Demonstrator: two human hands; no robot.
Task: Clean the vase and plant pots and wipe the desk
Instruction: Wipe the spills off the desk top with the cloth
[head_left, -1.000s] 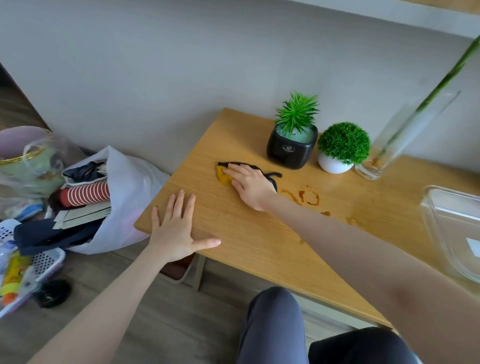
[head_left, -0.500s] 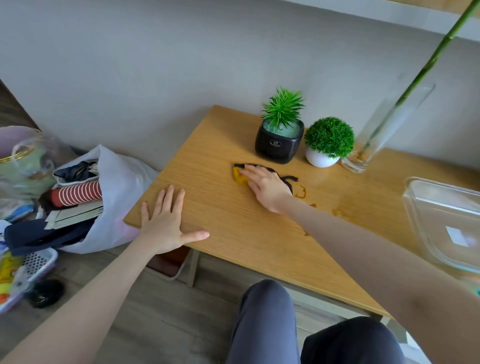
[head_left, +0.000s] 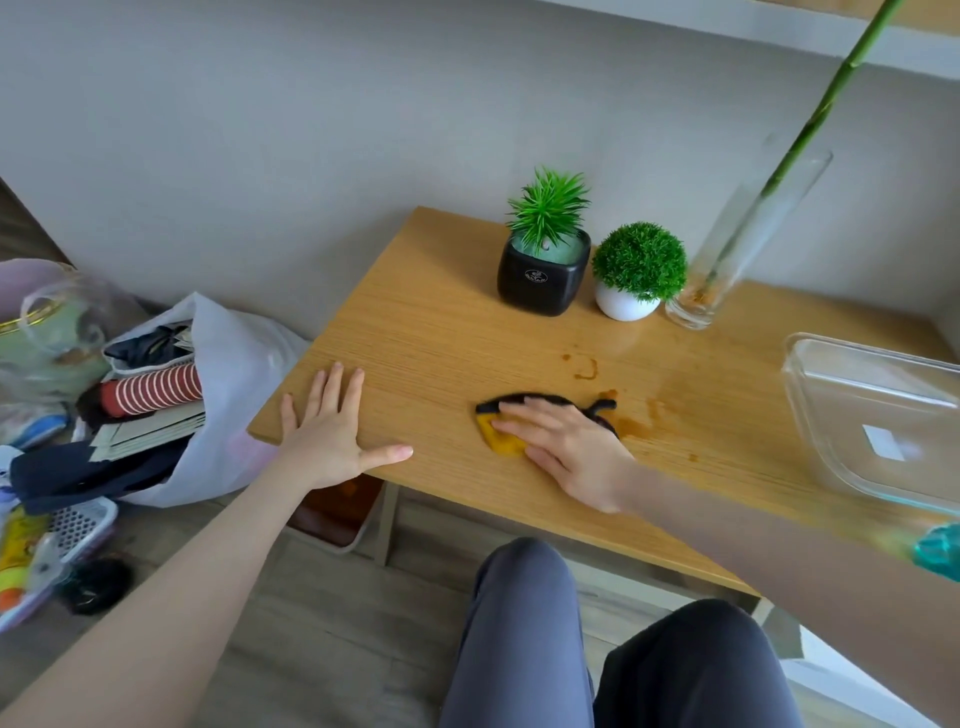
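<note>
My right hand (head_left: 569, 449) presses flat on a yellow and black cloth (head_left: 498, 439) on the wooden desk (head_left: 431, 332), beside brown stains (head_left: 587, 369). My left hand (head_left: 332, 428) lies flat, fingers spread, on the desk's near left corner. At the back stand a black pot (head_left: 540, 278) with a spiky green plant, a white pot (head_left: 626, 306) with a round green plant, and a tall glass vase (head_left: 727, 260) holding a green stem.
A clear glass dish (head_left: 872, 415) sits at the desk's right. A teal object (head_left: 940, 551) shows at the right edge. On the floor at left are a white bag (head_left: 234, 374) of clutter and a basket (head_left: 78, 530). My knees are under the front edge.
My right hand has slid the cloth from near the black pot toward the desk's front, leaving the stain ring uncovered. My left hand has stayed flat on the corner.
</note>
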